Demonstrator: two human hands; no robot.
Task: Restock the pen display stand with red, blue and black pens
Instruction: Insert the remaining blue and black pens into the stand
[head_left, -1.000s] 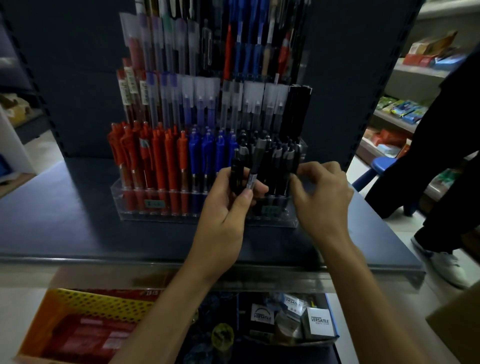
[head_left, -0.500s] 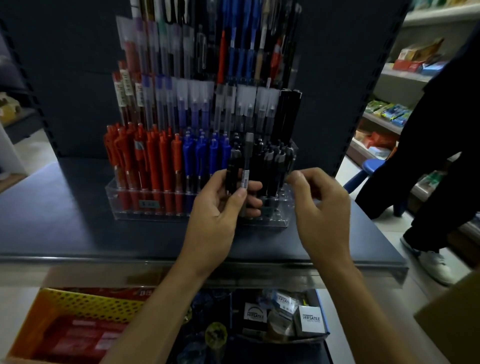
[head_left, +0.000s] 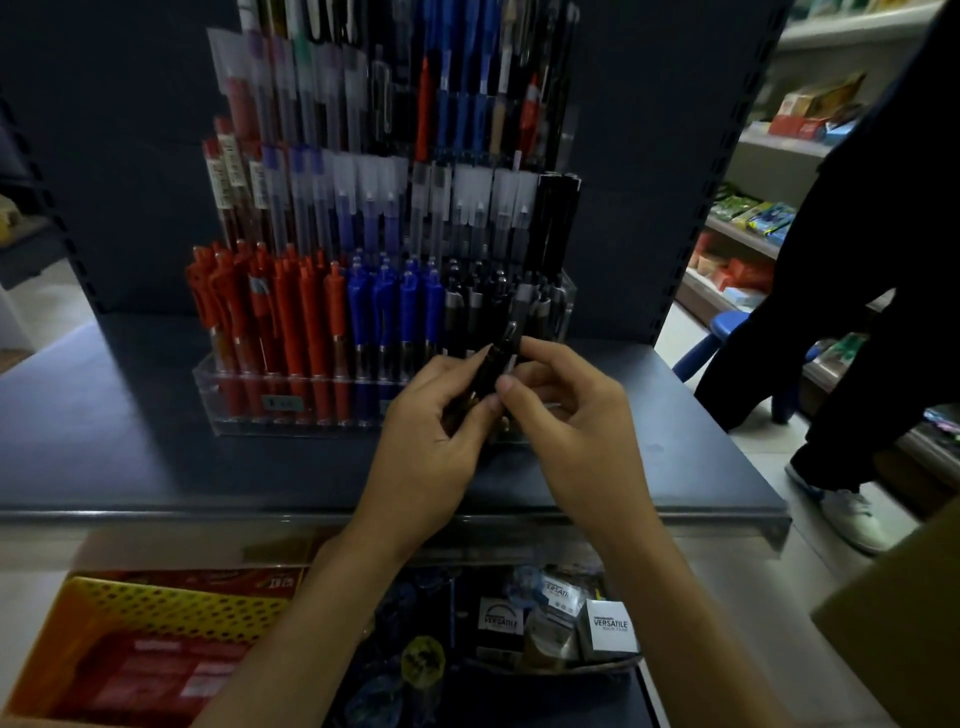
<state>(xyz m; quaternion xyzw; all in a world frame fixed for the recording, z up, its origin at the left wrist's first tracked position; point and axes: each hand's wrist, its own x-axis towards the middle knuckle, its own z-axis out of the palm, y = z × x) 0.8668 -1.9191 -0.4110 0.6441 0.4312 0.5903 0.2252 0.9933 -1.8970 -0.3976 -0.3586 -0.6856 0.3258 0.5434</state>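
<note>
The right hand (head_left: 571, 421), apart a moment ago, now joins the left hand (head_left: 431, 441), both with fingers curled around the black pens (head_left: 493, 364) before the pen display stand (head_left: 249, 421).

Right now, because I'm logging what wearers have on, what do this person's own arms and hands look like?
Both are bare. The left hand and right hand show no gloves or rings; the left forearm and right forearm show no sleeve, watch or bracelet down to the frame's edge. Visible nails look short, unpainted.
</note>
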